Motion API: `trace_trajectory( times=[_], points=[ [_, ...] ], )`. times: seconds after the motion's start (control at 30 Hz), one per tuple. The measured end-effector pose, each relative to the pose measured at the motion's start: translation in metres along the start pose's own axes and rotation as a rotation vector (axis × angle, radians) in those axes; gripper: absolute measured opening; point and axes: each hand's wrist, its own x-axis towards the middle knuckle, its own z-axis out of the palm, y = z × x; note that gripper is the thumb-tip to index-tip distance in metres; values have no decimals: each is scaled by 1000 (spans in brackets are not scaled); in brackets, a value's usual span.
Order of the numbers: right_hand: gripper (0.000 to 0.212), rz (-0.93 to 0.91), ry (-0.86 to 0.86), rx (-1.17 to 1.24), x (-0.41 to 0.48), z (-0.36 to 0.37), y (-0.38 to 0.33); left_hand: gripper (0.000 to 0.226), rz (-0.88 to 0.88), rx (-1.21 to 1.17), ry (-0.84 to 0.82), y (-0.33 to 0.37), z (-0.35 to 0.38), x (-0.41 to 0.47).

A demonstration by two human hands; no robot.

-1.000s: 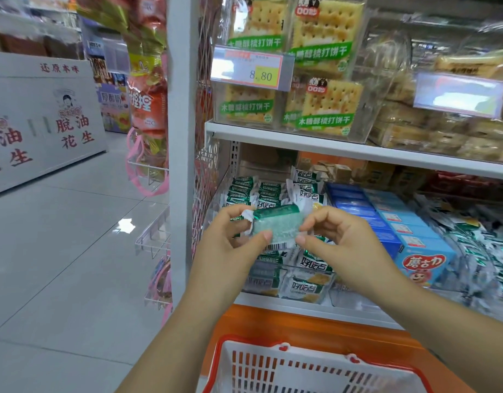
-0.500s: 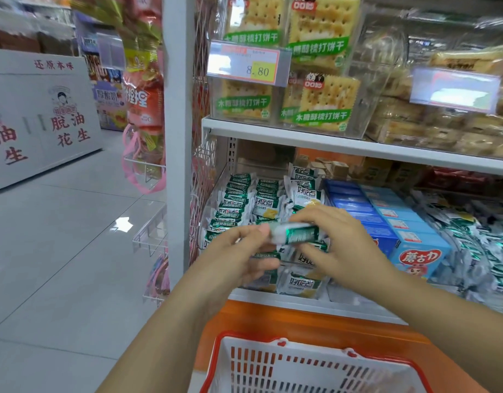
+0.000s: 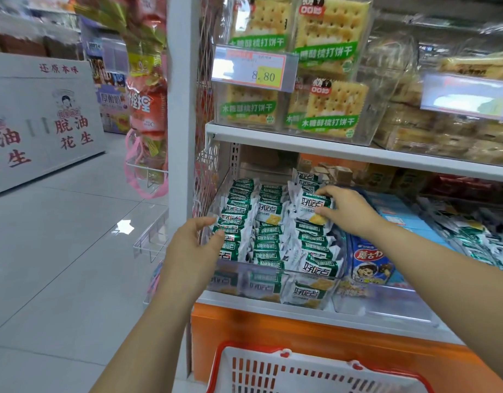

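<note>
Green-white packet (image 3: 312,204) pinched at its right edge by right grip (image 3: 349,212) | left grip (image 3: 192,248) slack, empty, well apart

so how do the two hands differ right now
The right hand pinches a green-and-white snack packet; the left hand holds nothing, its fingers straight. The right hand reaches deeper into the shelf; the left hand is nearer the front. Both are bare, at the same clear tray.

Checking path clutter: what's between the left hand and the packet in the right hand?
Head view: rows of green-and-white packets in the clear bin fill the gap between the left hand and the packet the right hand pinches.
</note>
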Motion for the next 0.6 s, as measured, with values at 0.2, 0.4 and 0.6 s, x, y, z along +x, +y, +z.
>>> trace_trajectory(
  times=[0.2, 0.4, 0.6],
  points=[
    [47, 5, -75, -86, 9, 4, 5, 37, -26, 22, -31, -4, -2, 3],
    [57, -32, -83, -182, 9, 0, -3, 37, -30, 19, -33, -5, -1, 5],
    [57, -94, 21, -190, 6, -2, -33, 36, -33, 14, -18, -6, -1, 7]
  ],
)
